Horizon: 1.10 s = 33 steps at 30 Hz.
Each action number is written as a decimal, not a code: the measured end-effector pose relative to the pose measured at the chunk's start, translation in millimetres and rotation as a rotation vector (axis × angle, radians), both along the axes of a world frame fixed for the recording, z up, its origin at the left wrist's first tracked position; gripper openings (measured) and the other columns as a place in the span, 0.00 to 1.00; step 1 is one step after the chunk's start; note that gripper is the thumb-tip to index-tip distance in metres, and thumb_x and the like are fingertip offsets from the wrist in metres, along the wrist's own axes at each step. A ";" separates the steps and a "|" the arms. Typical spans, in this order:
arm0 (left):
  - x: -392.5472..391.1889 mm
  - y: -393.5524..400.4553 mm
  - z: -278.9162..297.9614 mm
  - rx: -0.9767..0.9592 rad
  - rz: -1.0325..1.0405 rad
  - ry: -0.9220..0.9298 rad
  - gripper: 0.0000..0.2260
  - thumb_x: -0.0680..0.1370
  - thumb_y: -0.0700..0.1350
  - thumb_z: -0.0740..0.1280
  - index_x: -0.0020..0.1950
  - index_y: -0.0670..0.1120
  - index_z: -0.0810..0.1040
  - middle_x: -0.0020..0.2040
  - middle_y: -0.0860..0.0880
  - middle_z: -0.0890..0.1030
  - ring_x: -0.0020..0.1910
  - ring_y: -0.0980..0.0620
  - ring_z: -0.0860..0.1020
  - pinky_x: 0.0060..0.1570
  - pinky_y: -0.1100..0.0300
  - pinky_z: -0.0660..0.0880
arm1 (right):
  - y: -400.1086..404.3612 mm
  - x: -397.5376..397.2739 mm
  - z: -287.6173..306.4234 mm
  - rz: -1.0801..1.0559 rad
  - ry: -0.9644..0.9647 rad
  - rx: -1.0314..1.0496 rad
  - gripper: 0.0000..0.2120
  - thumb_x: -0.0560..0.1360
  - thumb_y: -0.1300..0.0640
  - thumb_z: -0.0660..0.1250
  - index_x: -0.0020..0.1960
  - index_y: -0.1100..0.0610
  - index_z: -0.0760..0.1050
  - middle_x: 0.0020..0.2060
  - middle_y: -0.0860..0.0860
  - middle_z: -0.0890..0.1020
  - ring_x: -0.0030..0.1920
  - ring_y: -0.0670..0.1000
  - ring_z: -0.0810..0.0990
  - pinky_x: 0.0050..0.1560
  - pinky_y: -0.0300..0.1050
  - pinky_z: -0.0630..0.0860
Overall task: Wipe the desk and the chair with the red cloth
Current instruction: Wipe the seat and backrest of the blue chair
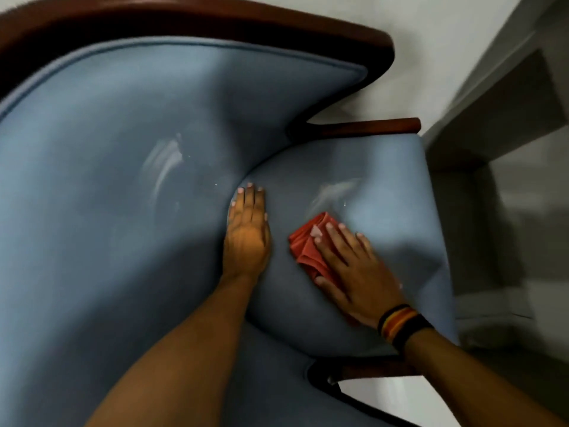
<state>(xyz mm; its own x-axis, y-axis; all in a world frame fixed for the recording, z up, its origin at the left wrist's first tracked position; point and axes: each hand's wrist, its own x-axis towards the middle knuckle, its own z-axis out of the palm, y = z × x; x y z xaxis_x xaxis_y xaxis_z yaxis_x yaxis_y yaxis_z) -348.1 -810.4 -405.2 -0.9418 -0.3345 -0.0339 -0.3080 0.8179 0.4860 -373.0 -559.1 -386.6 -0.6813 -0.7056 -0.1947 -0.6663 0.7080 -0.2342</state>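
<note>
A blue upholstered chair (107, 180) with a dark wooden frame fills most of the head view. Its seat cushion (385, 186) lies right of centre. A folded red cloth (303, 245) rests on the seat, and my right hand (354, 266) presses flat on it, fingers spread, with a striped band at the wrist. My left hand (248, 229) lies flat and empty at the crease where the seat meets the backrest. The part of the cloth under my palm is hidden.
Dark wooden armrests (369, 126) run along the far and near sides of the seat. A pale floor (446, 32) lies beyond the chair. At the right stands a grey piece of furniture or ledge (508, 124), close to the seat's edge.
</note>
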 end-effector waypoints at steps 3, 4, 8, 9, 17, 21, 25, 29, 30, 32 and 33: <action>0.4 -2.6 -14.2 0.030 0.021 0.093 0.24 0.86 0.37 0.61 0.83 0.39 0.65 0.85 0.40 0.63 0.86 0.41 0.59 0.86 0.43 0.56 | -8.1 -7.4 -21.1 -0.022 0.081 0.064 0.33 0.83 0.39 0.50 0.84 0.48 0.47 0.85 0.50 0.51 0.84 0.56 0.50 0.81 0.64 0.51; 0.9 -4.4 -16.3 0.042 0.020 0.091 0.25 0.86 0.38 0.60 0.84 0.40 0.64 0.85 0.41 0.62 0.86 0.42 0.58 0.86 0.44 0.56 | -6.1 -12.1 -23.2 -0.122 0.103 0.082 0.33 0.82 0.40 0.51 0.84 0.48 0.47 0.84 0.52 0.53 0.84 0.58 0.52 0.81 0.66 0.51; 1.4 -4.5 -21.2 0.031 0.023 0.091 0.25 0.87 0.42 0.56 0.85 0.43 0.61 0.87 0.45 0.60 0.87 0.46 0.56 0.86 0.45 0.55 | -10.8 -65.7 -19.8 -0.652 0.140 0.115 0.32 0.82 0.46 0.48 0.84 0.54 0.48 0.83 0.59 0.55 0.83 0.63 0.54 0.80 0.68 0.51; 1.9 -3.7 -22.9 0.018 0.027 0.093 0.25 0.87 0.42 0.55 0.86 0.43 0.61 0.87 0.46 0.60 0.87 0.47 0.56 0.86 0.45 0.56 | -19.8 -84.9 -18.4 -0.717 0.135 0.083 0.33 0.82 0.46 0.48 0.84 0.55 0.47 0.83 0.59 0.55 0.83 0.63 0.53 0.81 0.68 0.51; 1.3 -5.2 -28.1 -0.028 0.048 0.077 0.25 0.87 0.45 0.53 0.85 0.42 0.63 0.86 0.45 0.63 0.87 0.45 0.58 0.85 0.45 0.58 | -93.4 -58.8 -22.3 -0.164 0.045 -0.075 0.35 0.83 0.41 0.54 0.84 0.50 0.46 0.85 0.53 0.51 0.84 0.55 0.51 0.82 0.60 0.53; -0.5 -5.1 -25.2 -0.052 0.065 0.053 0.25 0.86 0.45 0.52 0.84 0.42 0.64 0.86 0.45 0.63 0.86 0.45 0.59 0.84 0.43 0.60 | 16.3 17.7 -21.0 -0.158 0.054 0.038 0.34 0.80 0.47 0.56 0.84 0.47 0.50 0.85 0.50 0.50 0.84 0.57 0.54 0.82 0.63 0.50; -0.8 -3.4 -30.5 -0.064 0.058 0.060 0.25 0.86 0.45 0.53 0.85 0.43 0.63 0.86 0.45 0.62 0.86 0.45 0.59 0.85 0.45 0.59 | 29.4 -53.2 -19.2 -0.542 0.043 0.102 0.33 0.81 0.44 0.49 0.84 0.49 0.47 0.84 0.54 0.52 0.84 0.59 0.52 0.82 0.66 0.48; 0.4 -4.1 -35.2 -0.084 0.067 0.073 0.25 0.86 0.44 0.54 0.85 0.42 0.63 0.86 0.45 0.63 0.86 0.45 0.59 0.85 0.45 0.58 | -72.5 -128.2 -23.1 -0.743 0.109 -0.012 0.34 0.79 0.48 0.53 0.84 0.53 0.50 0.83 0.58 0.57 0.82 0.61 0.57 0.81 0.65 0.54; 0.4 -3.8 -34.2 -0.082 0.059 0.075 0.25 0.86 0.44 0.55 0.85 0.42 0.63 0.86 0.45 0.63 0.86 0.45 0.59 0.85 0.45 0.58 | -97.1 -129.7 -24.3 -0.718 0.111 -0.029 0.35 0.79 0.49 0.55 0.84 0.53 0.51 0.83 0.57 0.57 0.82 0.61 0.57 0.81 0.63 0.54; -0.3 -3.2 -29.7 -0.064 0.035 0.061 0.25 0.86 0.43 0.55 0.85 0.41 0.62 0.86 0.45 0.62 0.87 0.45 0.58 0.85 0.44 0.57 | -132.1 -109.5 -23.6 -0.565 0.110 -0.050 0.36 0.79 0.49 0.56 0.84 0.53 0.49 0.83 0.56 0.56 0.83 0.59 0.56 0.82 0.61 0.53; -0.4 -3.6 -26.3 -0.049 0.026 0.043 0.26 0.86 0.43 0.55 0.85 0.41 0.62 0.86 0.45 0.61 0.87 0.45 0.57 0.85 0.43 0.57 | -140.1 -92.3 -21.7 -0.474 0.088 -0.060 0.36 0.79 0.48 0.56 0.84 0.53 0.48 0.84 0.56 0.55 0.83 0.58 0.55 0.82 0.61 0.52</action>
<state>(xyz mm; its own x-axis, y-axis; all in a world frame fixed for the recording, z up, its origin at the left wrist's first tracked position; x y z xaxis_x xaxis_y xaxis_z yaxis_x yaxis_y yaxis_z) -348.5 -814.0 -431.5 -0.9329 -0.3594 0.0240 -0.3092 0.8332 0.4585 -465.3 -699.2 -408.2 -0.9425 -0.3219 -0.0899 -0.2930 0.9252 -0.2412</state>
